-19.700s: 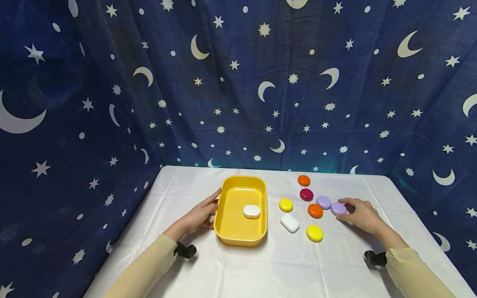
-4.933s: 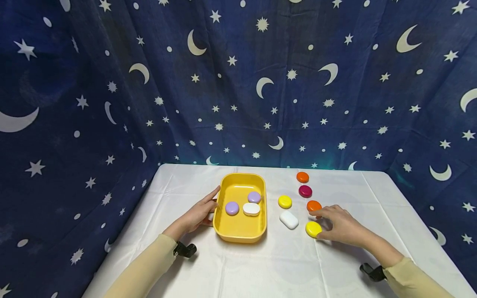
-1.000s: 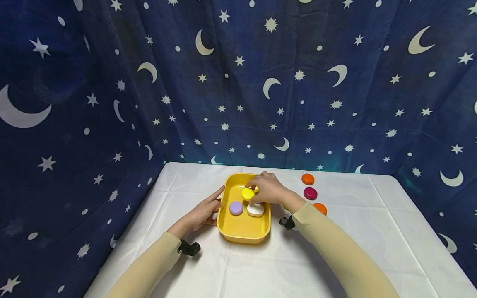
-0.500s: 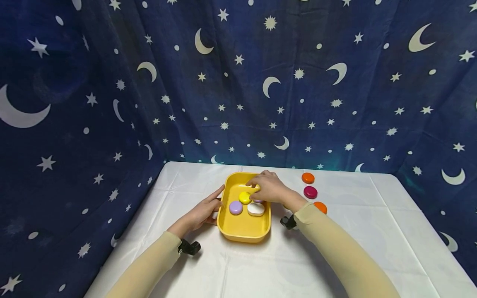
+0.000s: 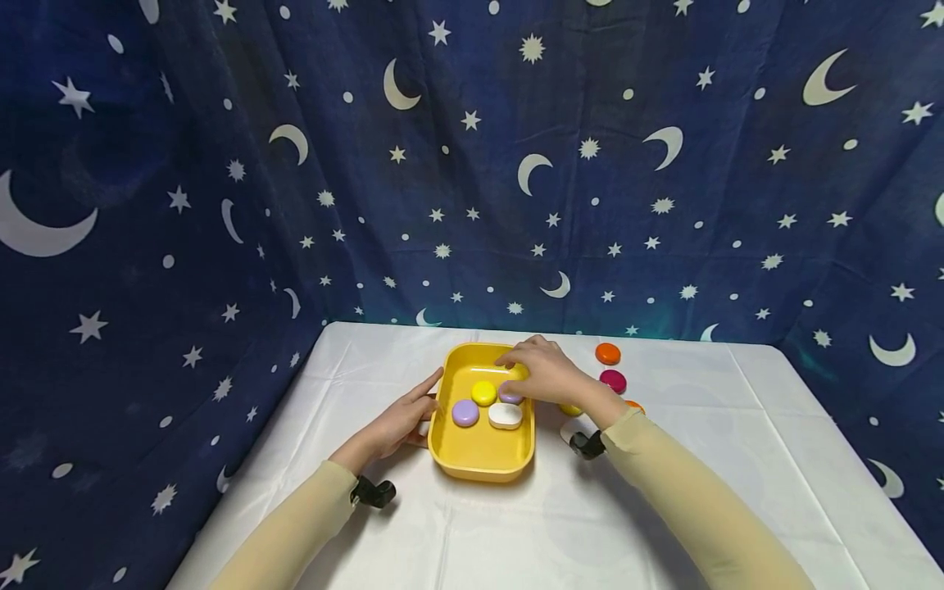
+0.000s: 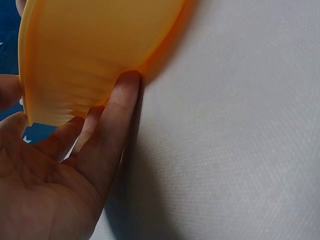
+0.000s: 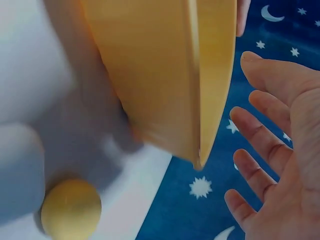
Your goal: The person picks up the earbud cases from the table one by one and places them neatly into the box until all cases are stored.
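Observation:
A yellow tray (image 5: 479, 460) stands on the white table. Inside lie a glossy yellow disc (image 5: 483, 393), a purple disc (image 5: 465, 413), a second purple disc (image 5: 508, 392) partly under the right fingers, and a white rounded block (image 5: 505, 416). My left hand (image 5: 397, 423) rests against the tray's left wall; in the left wrist view its extended fingers (image 6: 122, 92) touch the outer side. My right hand (image 5: 549, 373) hovers over the tray's right rim. Its fingers (image 7: 260, 135) are spread and hold nothing in the right wrist view.
Right of the tray lie an orange disc (image 5: 608, 354), a crimson disc (image 5: 613, 381), and another orange disc (image 5: 636, 406) mostly behind the right forearm. A yellow disc (image 7: 72, 210) and a white block (image 7: 20, 170) lie close beside the tray. A starry curtain (image 5: 472, 164) hangs behind the table.
The right hand has released the yellow disc, which now lies in the tray near the purple discs, and has shifted slightly right. The left hand stays at the tray's side.

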The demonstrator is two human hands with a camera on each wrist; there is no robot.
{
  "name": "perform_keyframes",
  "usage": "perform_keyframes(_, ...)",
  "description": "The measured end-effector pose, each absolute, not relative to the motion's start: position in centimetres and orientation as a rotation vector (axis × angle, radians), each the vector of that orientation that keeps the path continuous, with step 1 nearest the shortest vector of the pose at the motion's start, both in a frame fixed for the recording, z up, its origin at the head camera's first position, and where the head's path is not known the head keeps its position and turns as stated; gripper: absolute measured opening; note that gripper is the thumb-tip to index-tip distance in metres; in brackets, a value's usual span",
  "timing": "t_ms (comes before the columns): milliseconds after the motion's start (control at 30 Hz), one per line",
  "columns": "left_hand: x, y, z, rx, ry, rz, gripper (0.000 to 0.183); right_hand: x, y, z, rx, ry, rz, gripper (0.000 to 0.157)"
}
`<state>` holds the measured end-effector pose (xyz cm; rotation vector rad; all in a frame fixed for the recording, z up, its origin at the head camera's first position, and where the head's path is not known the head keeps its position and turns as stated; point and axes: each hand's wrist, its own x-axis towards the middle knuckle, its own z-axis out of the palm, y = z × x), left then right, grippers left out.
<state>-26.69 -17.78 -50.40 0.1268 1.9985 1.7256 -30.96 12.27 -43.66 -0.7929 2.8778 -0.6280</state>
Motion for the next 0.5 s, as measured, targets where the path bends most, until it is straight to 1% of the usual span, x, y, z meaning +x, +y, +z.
perform_keyframes(500, -26.6, -17.7, -50.3, 0.129, 2.001, 1.719, 0.068, -28.8, 18.6, -41.7, -0.758, 2.962, -0.693, 0.048)
